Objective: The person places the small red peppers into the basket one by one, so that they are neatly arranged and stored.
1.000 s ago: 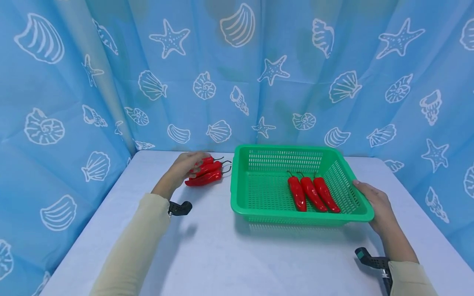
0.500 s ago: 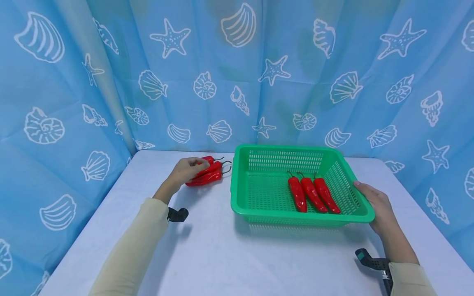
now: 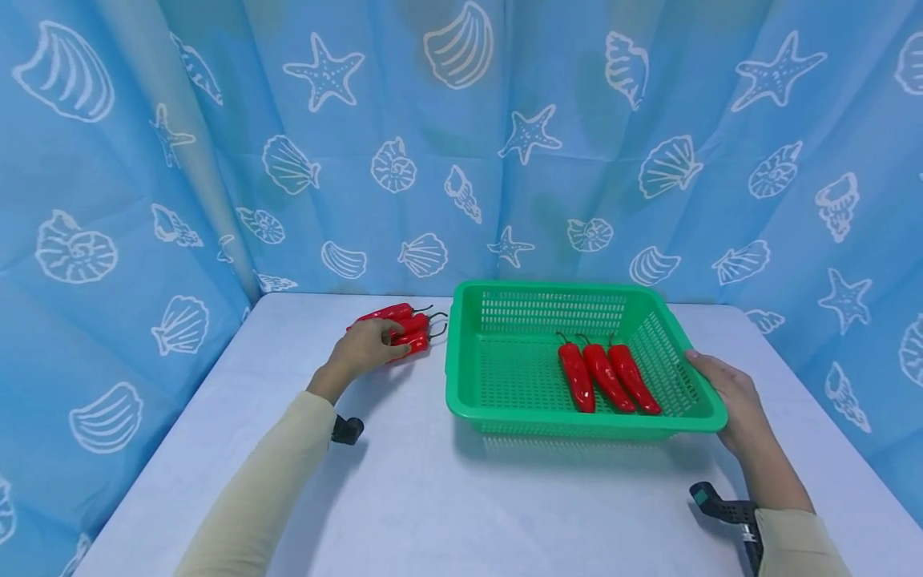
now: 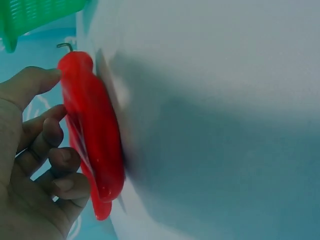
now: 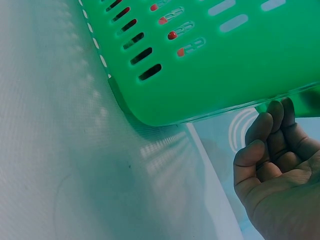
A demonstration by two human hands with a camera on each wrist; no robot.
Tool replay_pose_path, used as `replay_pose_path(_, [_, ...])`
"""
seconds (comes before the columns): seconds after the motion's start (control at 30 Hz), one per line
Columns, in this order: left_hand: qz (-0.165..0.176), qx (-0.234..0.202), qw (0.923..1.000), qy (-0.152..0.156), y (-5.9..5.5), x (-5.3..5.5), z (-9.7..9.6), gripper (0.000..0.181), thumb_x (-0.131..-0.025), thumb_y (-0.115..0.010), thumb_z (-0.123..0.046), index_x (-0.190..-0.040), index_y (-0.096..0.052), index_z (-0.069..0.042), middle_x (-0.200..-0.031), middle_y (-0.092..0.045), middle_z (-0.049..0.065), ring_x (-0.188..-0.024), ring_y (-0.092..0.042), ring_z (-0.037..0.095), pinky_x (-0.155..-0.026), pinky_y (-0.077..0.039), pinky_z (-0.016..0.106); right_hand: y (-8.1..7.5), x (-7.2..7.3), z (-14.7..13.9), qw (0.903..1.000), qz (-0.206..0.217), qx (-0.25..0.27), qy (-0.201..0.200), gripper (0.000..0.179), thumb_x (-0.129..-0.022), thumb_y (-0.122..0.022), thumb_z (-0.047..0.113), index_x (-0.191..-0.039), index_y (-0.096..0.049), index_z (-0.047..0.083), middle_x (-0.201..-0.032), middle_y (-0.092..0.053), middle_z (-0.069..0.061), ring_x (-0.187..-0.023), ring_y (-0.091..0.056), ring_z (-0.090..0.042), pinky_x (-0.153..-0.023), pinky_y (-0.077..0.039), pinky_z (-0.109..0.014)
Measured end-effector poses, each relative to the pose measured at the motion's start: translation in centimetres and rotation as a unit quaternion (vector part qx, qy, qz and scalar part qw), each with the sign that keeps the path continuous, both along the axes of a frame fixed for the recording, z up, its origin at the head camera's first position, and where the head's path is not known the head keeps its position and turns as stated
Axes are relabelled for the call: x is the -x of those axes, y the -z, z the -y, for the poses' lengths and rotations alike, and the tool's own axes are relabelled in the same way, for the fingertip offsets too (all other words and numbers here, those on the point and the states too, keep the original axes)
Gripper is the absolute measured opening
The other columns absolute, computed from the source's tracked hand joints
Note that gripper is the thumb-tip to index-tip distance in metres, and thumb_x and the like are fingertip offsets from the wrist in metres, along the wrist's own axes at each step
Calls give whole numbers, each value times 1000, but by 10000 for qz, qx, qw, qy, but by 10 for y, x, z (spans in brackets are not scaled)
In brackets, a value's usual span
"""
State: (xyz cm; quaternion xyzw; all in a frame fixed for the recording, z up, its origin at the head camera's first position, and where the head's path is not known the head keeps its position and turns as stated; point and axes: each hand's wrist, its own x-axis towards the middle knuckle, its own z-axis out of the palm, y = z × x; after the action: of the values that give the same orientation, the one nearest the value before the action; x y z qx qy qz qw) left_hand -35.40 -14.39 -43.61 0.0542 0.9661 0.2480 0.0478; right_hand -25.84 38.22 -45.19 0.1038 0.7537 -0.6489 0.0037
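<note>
Three red chili peppers lie side by side on the white table, left of a green basket (image 3: 469,410): a far one (image 3: 389,312), a middle one (image 3: 416,324) and a near one (image 3: 417,344). My left hand (image 3: 364,346) is over them, partly hiding the near two. In the left wrist view, its thumb and index fingertips touch or nearly touch the upper side of a chili pepper (image 4: 97,130); its other fingers are loosely bent. At the basket's right end, my right hand (image 3: 735,397) rests outside against the rim, fingers loosely bent (image 5: 277,155).
Inside the basket, toward its right side, lie three more red chili peppers (image 3: 606,378), stems pointing back. A blue curtain (image 3: 461,144) with white shells and starfish hangs behind and beside the white table (image 3: 505,513). Each wrist wears a black camera mount (image 3: 724,506).
My left hand has come down and nearer, from over the far and middle chili peppers to the near one, uncovering the far one. My right hand and the basket stay put.
</note>
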Motion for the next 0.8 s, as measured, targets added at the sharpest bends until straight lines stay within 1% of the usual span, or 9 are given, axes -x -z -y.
replay_pose_path(0.1, [-52,204,9998,6,4,0,-1,62,-80,-84,-30,-135,-63,-11,-107,-63,7,-106,-53,25,-74,-55,37,0,0,1,10000,54,-68,5,94,-95,-55,60,-157,-19,0,-95,-66,20,-83,-71,-4,-71,-58,-29])
replay_pose_path(0.23, [-147,382,9992,39,6,0,-2,64,-76,-87,-30,-133,-64,-10,-100,-64,6,-101,-54,25,-71,-55,36,0,1,0,9998,62,-195,-10,93,-95,-53,61,-157,-21,0,-95,-66,21,-83,-71,-4,-70,-58,-29])
replay_pose_path(0.4, [-276,690,9972,126,5,-1,-3,65,-70,-92,-26,-128,-67,-9,-103,-67,6,-107,-54,26,-75,-57,40,-2,2,1,9990,76,-437,-12,92,-96,-51,63,-157,-23,1,-94,-65,21,-83,-70,-3,-71,-58,-29])
replay_pose_path(0.5, [-304,818,9960,181,4,-3,-4,62,-69,-93,-24,-124,-69,-8,-104,-68,6,-109,-54,26,-76,-57,40,-3,2,3,9985,97,-547,21,91,-96,-49,64,-156,-25,0,-94,-64,21,-83,-69,-2,-72,-58,-29])
replay_pose_path(0.63, [-267,809,9962,195,4,-5,-4,57,-70,-92,-25,-120,-71,-8,-102,-69,5,-107,-55,25,-74,-57,37,-4,2,4,9988,109,-464,53,91,-96,-50,64,-156,-26,0,-94,-64,21,-82,-69,-1,-72,-58,-29])
replay_pose_path(0.7, [-221,760,9967,203,4,-7,-4,58,-71,-91,-26,-121,-71,-8,-104,-68,6,-108,-54,26,-73,-57,37,-4,2,4,9993,117,-351,67,91,-95,-52,63,-156,-26,0,-94,-64,21,-82,-69,-1,-71,-58,-28])
replay_pose_path(0.8, [-157,550,9983,138,2,-10,-3,60,-72,-90,-27,-125,-70,-8,-111,-67,8,-114,-53,29,-75,-58,40,-3,1,3,9996,117,-234,91,91,-95,-53,62,-156,-26,1,-94,-65,20,-82,-69,-1,-71,-58,-28])
